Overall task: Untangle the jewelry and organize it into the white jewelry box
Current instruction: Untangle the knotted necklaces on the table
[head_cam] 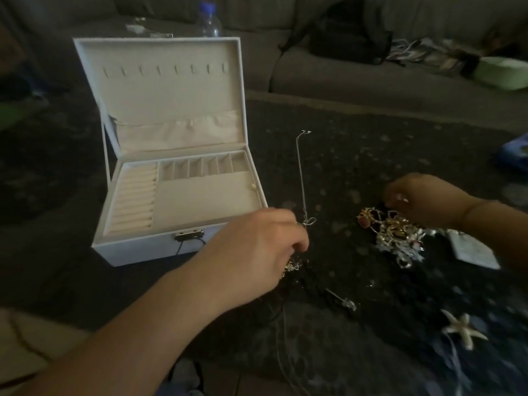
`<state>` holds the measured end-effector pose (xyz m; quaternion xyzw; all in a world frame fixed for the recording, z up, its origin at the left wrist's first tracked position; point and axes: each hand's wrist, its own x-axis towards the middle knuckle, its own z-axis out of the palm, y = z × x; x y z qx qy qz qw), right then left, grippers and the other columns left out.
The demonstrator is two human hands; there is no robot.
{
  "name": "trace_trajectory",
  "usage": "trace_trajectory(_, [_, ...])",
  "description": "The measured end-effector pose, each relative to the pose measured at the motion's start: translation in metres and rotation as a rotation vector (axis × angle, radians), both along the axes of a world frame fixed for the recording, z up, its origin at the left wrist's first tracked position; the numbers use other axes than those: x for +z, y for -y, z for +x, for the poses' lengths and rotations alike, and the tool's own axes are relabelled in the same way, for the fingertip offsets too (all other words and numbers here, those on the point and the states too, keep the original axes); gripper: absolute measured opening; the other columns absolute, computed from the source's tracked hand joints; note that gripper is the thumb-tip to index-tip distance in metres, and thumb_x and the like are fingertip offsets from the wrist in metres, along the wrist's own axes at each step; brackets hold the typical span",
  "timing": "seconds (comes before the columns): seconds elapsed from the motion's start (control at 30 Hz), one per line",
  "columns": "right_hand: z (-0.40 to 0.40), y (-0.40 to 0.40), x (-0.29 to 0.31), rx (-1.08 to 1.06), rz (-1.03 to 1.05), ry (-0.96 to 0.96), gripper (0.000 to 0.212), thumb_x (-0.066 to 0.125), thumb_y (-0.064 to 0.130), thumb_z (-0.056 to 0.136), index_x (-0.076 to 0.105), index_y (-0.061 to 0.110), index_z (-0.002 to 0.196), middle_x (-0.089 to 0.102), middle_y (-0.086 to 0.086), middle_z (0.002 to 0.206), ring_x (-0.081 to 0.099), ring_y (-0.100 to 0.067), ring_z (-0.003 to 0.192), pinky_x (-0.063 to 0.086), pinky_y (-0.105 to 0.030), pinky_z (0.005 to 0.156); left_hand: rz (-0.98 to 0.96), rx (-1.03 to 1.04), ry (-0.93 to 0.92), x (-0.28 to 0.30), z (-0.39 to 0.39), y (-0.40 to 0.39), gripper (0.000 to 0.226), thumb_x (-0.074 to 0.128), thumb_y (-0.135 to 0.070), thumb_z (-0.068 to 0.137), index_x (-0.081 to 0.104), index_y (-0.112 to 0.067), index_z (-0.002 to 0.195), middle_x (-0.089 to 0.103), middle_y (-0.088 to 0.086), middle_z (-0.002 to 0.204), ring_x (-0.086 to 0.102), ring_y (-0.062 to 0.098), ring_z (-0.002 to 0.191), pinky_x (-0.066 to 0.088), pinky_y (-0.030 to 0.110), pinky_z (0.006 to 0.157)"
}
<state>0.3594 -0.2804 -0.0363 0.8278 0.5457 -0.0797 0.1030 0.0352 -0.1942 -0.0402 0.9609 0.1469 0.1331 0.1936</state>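
Beside the white jewelry box, almost empty, your left hand pinches a thin chain; your right hand fingers curl into the tangled pile, mostly unsorted.

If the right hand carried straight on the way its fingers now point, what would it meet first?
The right hand points left and down, fingertips at the tangled jewelry pile. It would likely meet that pile first, if not already touching; depth is unclear.

Jewelry box sits open at left on the rug, sofa behind it. Right of it runs a chain, then the jewelry heap; a starfish lies nearest.
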Motion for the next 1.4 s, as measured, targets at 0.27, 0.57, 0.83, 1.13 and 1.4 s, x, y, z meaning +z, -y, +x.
trace_trajectory(0.27, [-0.146, 0.039, 0.01, -0.077, 0.286, -0.373, 0.025, 0.06, 0.045, 0.091, 0.064, 0.034, 0.113, 0.063, 0.015, 0.106, 0.059, -0.002, 0.095, 0.053, -0.027, 0.086, -0.114, 0.257, -0.092, -0.033, -0.009, 0.015, 0.03, 0.067, -0.029, 0.092, 0.064, -0.031, 0.121, 0.056, -0.016, 0.112, 0.052, 0.004, 0.106, 0.044, 0.022, 0.09])
trace_trajectory(0.57, [-0.193, 0.047, -0.024, -0.074, 0.212, -0.306, 0.029, 0.062, 0.048, 0.088, 0.054, 0.04, 0.114, 0.047, 0.019, 0.11, 0.042, -0.005, 0.11, 0.046, -0.025, 0.09, -0.077, 0.289, -0.045, -0.044, -0.025, 0.009, 0.014, 0.061, -0.025, 0.096, 0.069, -0.025, 0.107, 0.049, -0.014, 0.088, 0.049, 0.006, 0.087, 0.037, 0.021, 0.074])
trace_trajectory(0.83, [-0.177, 0.042, -0.019, -0.173, 0.266, -0.53, 0.015, 0.067, 0.036, 0.087, 0.054, 0.033, 0.082, 0.058, 0.011, 0.087, 0.054, -0.006, 0.086, 0.043, -0.02, 0.069, 0.114, 0.336, -0.16, -0.042, -0.039, 0.005, 0.008, 0.061, -0.013, 0.093, 0.061, -0.02, 0.097, 0.054, -0.003, 0.097, 0.051, 0.017, 0.094, 0.047, 0.031, 0.075])
trace_trajectory(1.13, [-0.145, 0.054, -0.008, -0.42, 0.589, -0.942, 0.01, 0.054, 0.015, 0.098, 0.062, 0.012, 0.093, 0.063, -0.001, 0.058, 0.064, -0.014, 0.057, 0.052, -0.021, 0.055, 0.19, 0.466, -0.294, -0.032, -0.037, 0.012, 0.018, 0.053, -0.023, 0.098, 0.052, -0.021, 0.116, 0.053, -0.001, 0.111, 0.052, 0.014, 0.1, 0.04, 0.025, 0.073])
trace_trajectory(1.4, [-0.124, 0.064, -0.001, -0.338, 0.638, -0.504, 0.006, 0.061, 0.026, 0.094, 0.066, 0.028, 0.091, 0.064, 0.003, 0.071, 0.058, -0.005, 0.058, 0.043, -0.02, 0.054, 0.2, 0.521, -0.378, -0.029, -0.041, 0.014, 0.02, 0.049, -0.017, 0.098, 0.05, -0.021, 0.117, 0.053, 0.001, 0.114, 0.054, 0.018, 0.103, 0.042, 0.029, 0.071])
